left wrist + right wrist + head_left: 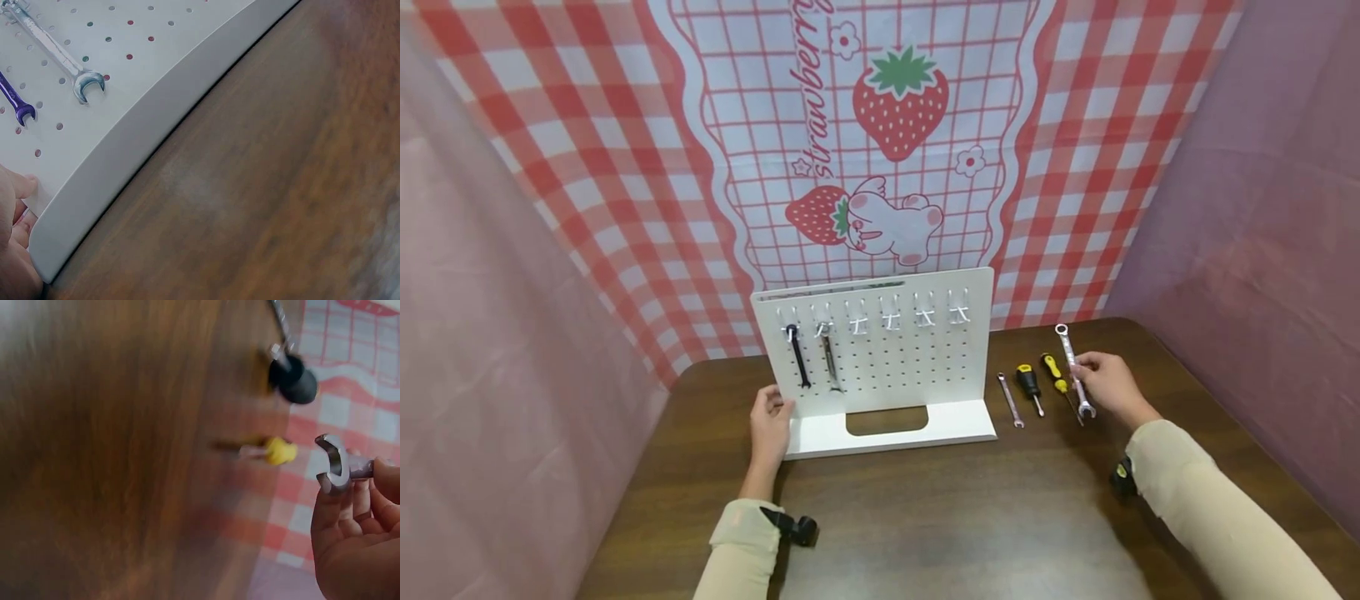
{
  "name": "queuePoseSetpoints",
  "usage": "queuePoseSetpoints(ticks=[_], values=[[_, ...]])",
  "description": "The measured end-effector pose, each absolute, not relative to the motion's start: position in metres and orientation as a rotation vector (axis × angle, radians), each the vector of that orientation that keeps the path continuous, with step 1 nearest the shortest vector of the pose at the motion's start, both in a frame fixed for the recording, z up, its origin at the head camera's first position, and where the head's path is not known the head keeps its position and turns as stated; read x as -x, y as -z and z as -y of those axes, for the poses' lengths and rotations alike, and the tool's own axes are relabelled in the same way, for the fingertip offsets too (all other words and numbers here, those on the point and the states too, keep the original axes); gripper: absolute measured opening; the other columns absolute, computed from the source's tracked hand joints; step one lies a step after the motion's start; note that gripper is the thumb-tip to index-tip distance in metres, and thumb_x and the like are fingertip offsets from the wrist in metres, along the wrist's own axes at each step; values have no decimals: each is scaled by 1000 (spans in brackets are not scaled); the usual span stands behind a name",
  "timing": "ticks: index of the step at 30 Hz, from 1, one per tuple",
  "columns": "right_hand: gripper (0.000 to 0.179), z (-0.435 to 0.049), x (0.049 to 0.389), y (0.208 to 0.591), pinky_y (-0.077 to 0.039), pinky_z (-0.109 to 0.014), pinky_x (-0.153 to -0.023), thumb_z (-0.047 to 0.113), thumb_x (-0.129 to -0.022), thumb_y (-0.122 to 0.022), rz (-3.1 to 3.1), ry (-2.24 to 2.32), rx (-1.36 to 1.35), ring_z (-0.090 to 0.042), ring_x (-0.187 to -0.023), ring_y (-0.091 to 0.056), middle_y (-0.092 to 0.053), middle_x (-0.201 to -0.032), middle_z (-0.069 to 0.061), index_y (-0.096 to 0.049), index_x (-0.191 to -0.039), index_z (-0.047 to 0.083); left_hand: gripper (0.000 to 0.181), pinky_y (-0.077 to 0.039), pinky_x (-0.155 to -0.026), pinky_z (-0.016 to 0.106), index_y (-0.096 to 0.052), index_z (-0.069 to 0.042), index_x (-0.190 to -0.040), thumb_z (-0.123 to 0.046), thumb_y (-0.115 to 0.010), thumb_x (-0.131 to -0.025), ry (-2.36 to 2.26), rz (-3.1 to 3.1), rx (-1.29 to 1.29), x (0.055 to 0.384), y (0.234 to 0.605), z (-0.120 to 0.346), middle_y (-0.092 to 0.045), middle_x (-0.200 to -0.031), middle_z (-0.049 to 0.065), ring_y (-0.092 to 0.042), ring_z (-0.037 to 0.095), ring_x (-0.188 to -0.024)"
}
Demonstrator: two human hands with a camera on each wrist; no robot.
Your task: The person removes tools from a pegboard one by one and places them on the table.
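Note:
My right hand (1108, 383) pinches a silver combination wrench (1066, 350), ring end up and open end down. In the right wrist view the wrench's open jaw (337, 464) sticks out past the fingers. My left hand (771, 425) grips the lower left edge of a white pegboard stand (910, 371), thumb (24, 185) on its front face. From the board's two left hooks hang a dark wrench (799, 358) and a silver wrench (830, 360). Several hooks to their right hold nothing.
Right of the stand, a small wrench (1011, 402), a black screwdriver with a yellow cap (1028, 382) and a yellow-and-black screwdriver (1055, 373) lie on the brown table (910, 517). Behind rises a checked strawberry cloth (1075, 167); pink cloth (1247, 233) hangs at the sides.

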State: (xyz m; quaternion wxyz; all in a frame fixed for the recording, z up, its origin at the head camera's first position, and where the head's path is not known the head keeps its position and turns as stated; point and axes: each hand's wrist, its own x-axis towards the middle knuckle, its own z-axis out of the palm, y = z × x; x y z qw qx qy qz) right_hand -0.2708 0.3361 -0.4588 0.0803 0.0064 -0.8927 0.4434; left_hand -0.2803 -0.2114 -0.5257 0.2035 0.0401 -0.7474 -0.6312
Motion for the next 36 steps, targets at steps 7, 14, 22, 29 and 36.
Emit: queuePoseSetpoints(ticks=[7, 14, 22, 29, 36], values=[[22, -356, 285, 476, -46, -31, -61, 4, -94, -58, 2841, -1075, 54, -20, -68, -57, -67, -78, -15, -66, -99, -16, 26, -50, -76, 19, -55, 7, -122, 6, -61, -97, 1742, 2100, -116, 279, 528, 211, -63, -101, 22, -60, 23, -92], [26, -363, 291, 483, -47, -34, -61, 10, -95, -56, 2951, -944, 29, -24, -66, -58, -66, -77, -12, -69, -97, -13, 26, -51, -77, 20, -54, 7, -122, 7, -61, -96, 1748, 2092, -111, 278, 528, 210, -63, -101, 24, -60, 26, -92], [30, -371, 299, 482, -47, -34, -61, 11, -94, -50, 3028, -861, 24, -24, -66, -57, -65, -78, -13, -71, -95, -11, 27, -51, -78, 20, -54, 7, -122, 6, -61, -97, 1747, 2101, -121, 280, 527, 211, -63, -103, 24, -62, 31, -96], [31, -375, 301, 487, -36, -32, -53, 9, -88, -45, 3030, -855, 29, -17, -51, -40, -42, -55, 2, -49, -57, 10, 26, -51, -78, 19, -54, 9, -121, 8, -60, -96, 1749, 2089, -105, 281, 529, 210, -63, -102, 26, -61, 29, -94], [31, -373, 307, 488, -35, -32, -50, 9, -85, -44, 3003, -843, 65, -19, -49, -42, -39, -52, 3, -44, -55, 15, 26, -51, -77, 19, -55, 8, -121, 8, -61, -96, 1734, 2092, -125, 283, 529, 211, -63, -102, 24, -61, 25, -92]])
